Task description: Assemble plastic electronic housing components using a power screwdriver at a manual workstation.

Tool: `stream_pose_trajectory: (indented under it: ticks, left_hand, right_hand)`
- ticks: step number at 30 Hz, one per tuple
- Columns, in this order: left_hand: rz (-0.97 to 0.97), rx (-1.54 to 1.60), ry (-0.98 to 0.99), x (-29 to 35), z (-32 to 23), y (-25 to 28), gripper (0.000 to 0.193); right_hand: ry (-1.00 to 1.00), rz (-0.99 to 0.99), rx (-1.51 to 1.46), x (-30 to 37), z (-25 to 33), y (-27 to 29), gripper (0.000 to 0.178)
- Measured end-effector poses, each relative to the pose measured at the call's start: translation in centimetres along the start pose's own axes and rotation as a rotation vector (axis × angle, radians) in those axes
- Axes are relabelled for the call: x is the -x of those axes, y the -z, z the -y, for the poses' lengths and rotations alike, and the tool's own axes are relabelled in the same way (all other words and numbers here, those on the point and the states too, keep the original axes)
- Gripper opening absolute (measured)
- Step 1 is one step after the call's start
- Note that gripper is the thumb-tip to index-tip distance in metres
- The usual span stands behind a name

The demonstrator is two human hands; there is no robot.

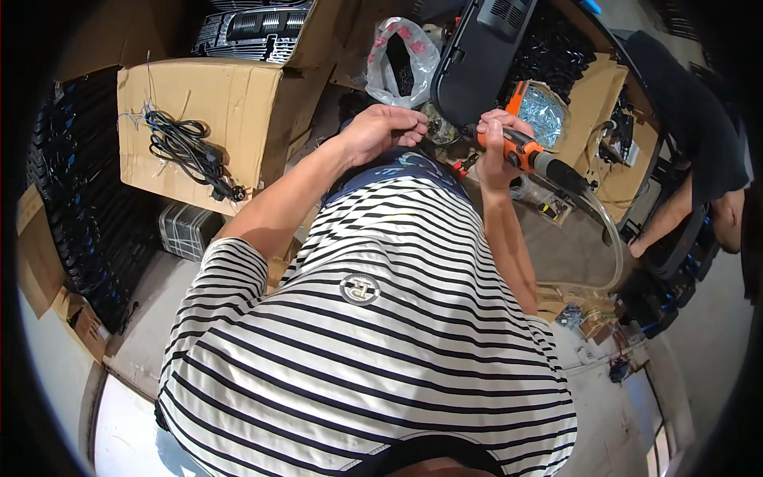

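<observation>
My right hand [496, 153] is wrapped round an orange and black power screwdriver [518, 151]. Its tip points left toward my other hand, and a clear hose [613, 238] runs from its black rear end. My left hand [389, 131] is closed with fingers pinched together, just left of the screwdriver's tip. What lies in that pinch, if anything, is too small to make out. Beyond both hands a long black plastic housing [470, 83] lies at an angle. Silver screws [542, 118] fill a container behind my right hand.
A clear plastic bag [404, 60] with dark contents stands beyond my left hand. At left, a coiled black cable [191, 151] hangs on a cardboard box [254, 119]. Red-handled pliers [465, 165] lie near my lap. Another person's arm [671, 215] reaches in at right.
</observation>
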State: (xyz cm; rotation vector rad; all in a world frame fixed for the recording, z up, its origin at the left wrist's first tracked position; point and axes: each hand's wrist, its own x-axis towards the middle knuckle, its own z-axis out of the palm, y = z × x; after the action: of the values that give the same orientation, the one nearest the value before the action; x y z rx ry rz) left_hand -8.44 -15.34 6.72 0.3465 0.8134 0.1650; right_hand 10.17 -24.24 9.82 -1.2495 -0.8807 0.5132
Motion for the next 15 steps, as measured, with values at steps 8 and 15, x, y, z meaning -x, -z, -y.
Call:
stream_pose_trajectory:
  ticks: [8,15]
  left_hand:
    - [0.083,0.042,0.005,-1.8,1.0,-0.4,0.019]
    - [0.187,0.161,0.05,-1.9,-1.0,-3.9,0.016]
  right_hand:
    - [-0.036,0.0,0.0,-0.1,4.0,-0.1,0.014]
    - [0.037,-0.024,-0.295,-2.5,8.1,-1.3,0.019]
